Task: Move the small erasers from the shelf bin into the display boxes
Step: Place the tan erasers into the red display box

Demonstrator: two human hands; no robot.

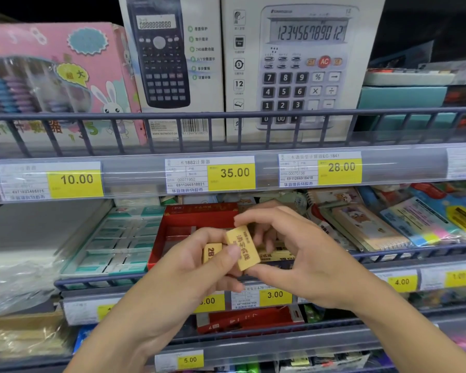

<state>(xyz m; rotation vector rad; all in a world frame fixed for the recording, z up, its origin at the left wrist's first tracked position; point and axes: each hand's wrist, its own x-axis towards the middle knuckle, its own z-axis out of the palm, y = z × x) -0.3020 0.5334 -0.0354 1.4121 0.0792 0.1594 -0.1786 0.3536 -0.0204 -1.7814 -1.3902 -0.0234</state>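
Both hands pinch yellow erasers — right hand holds eraser printed with Chinese text, left hand grips "2B" eraser; red display box just behind fingers — contents unclear.

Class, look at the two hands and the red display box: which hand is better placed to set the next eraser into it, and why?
Probably the right hand: it pinches the front yellow eraser directly before the red display box. The left hand holds a second eraser behind it.

Upper shelf price tags read 10.00, 35.00, 28.00; the grey calculator box shows 123456789012; an eraser reads 2B.
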